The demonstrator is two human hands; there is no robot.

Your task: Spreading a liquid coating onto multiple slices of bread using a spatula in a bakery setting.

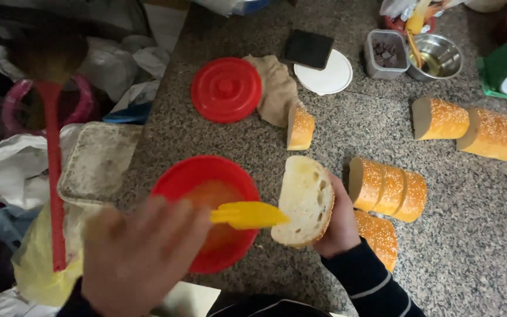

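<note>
Head view. Right hand (340, 226) cups cut half of sesame bread roll (304, 201), crumb side up, over speckled granite desk (459, 246). Left hand (142, 258), blurred, grips yellow plastic spreader (247, 215) above round red plastic bowl (206, 211) of orange sauce. Risk: drips onto desk; tilted roll slipping. Left fingers smeared, grip unclear.

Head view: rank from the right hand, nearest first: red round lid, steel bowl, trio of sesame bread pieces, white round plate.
From the right hand, which holds the cut bread slice:
1. Trio of sesame bread pieces, just to its right.
2. Red round lid, up and left on the granite counter.
3. White round plate, farther up, under a black pad.
4. Steel bowl, far upper right.
</note>
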